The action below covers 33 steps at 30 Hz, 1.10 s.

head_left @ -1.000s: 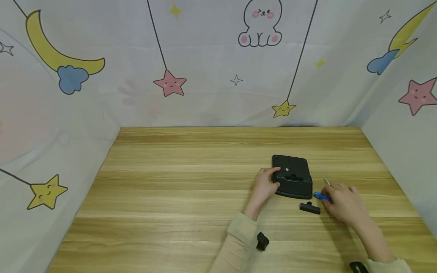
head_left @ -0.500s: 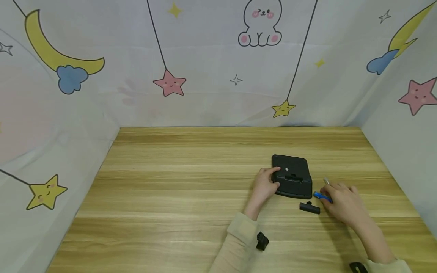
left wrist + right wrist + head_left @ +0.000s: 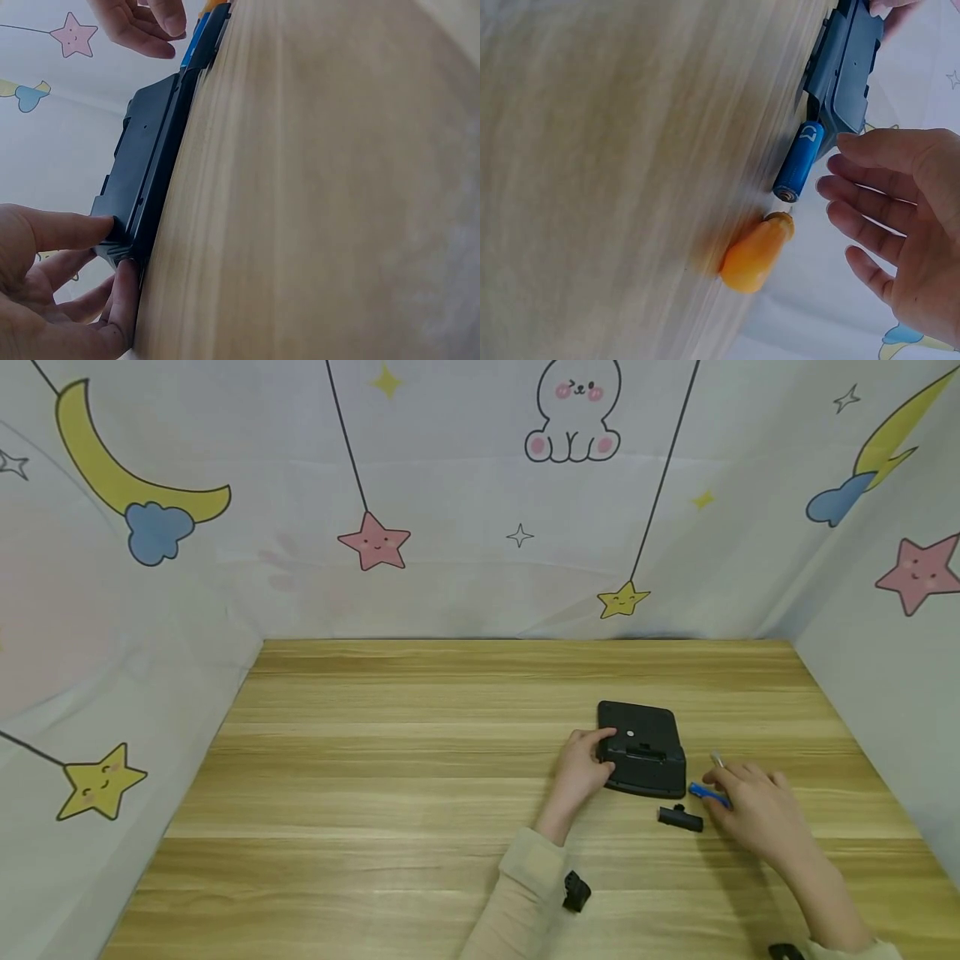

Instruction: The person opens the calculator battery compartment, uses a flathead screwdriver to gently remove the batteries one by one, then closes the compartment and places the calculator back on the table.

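Observation:
A black calculator [image 3: 642,722], apparently face down, lies on the table with a slot in its raised section. My left hand [image 3: 581,766] grips its left edge; in the left wrist view the thumb presses the back and fingers lie against its lower side. My right hand [image 3: 763,806] hovers with loosely bent fingers near a blue battery [image 3: 799,161], apart from it in the right wrist view. Beside the battery lies a screwdriver with an orange handle [image 3: 756,255]; its metal shaft [image 3: 717,759] shows past my right fingers. A small black cover [image 3: 680,817] lies in front of the calculator.
The wood-grain table [image 3: 375,793] meets a white cloth backdrop [image 3: 465,485] with printed stars and moons at the back and both sides. A black wrist piece [image 3: 576,891] sits by my left sleeve.
My right wrist has shifted very slightly towards the near edge. The left hand, calculator, battery and cover stay where they were.

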Available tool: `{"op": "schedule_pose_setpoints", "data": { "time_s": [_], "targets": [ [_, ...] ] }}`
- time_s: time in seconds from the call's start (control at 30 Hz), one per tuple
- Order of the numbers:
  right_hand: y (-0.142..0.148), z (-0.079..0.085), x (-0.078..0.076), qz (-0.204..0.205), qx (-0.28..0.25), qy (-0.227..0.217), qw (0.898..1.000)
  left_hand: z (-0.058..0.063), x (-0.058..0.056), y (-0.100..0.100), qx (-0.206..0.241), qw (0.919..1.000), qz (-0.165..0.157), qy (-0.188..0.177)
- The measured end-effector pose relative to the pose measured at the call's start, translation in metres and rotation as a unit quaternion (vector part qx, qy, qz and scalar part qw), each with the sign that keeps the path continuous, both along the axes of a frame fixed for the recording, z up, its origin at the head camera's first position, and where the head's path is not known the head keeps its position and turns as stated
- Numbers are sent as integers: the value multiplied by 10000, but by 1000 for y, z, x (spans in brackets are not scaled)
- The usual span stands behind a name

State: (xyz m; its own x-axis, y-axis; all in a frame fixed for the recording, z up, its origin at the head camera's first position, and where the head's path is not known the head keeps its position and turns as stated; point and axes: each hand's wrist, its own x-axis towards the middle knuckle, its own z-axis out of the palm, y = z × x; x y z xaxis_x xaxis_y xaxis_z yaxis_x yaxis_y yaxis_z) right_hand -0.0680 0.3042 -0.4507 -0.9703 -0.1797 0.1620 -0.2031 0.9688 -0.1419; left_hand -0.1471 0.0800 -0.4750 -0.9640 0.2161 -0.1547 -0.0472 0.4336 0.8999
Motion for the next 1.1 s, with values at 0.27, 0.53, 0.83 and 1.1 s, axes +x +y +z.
{"op": "schedule_pose_setpoints", "data": {
  "time_s": [0.27, 0.53, 0.83, 1.1],
  "targets": [
    [-3, 3, 3, 139, -47, 186, 9997, 1, 0, 1, -3, 10000, -1, 11],
    [-8, 8, 9, 308, -123, 325, 9989, 0, 0, 1, 22, 10000, 5, -22],
    [-16, 6, 12, 536, -122, 518, 9971, 0, 0, 0, 50, 10000, -14, 32],
    [-21, -1, 13, 699, 29, 552, 9960, 0, 1, 0, 70, 10000, -29, 26]
  ]
}}
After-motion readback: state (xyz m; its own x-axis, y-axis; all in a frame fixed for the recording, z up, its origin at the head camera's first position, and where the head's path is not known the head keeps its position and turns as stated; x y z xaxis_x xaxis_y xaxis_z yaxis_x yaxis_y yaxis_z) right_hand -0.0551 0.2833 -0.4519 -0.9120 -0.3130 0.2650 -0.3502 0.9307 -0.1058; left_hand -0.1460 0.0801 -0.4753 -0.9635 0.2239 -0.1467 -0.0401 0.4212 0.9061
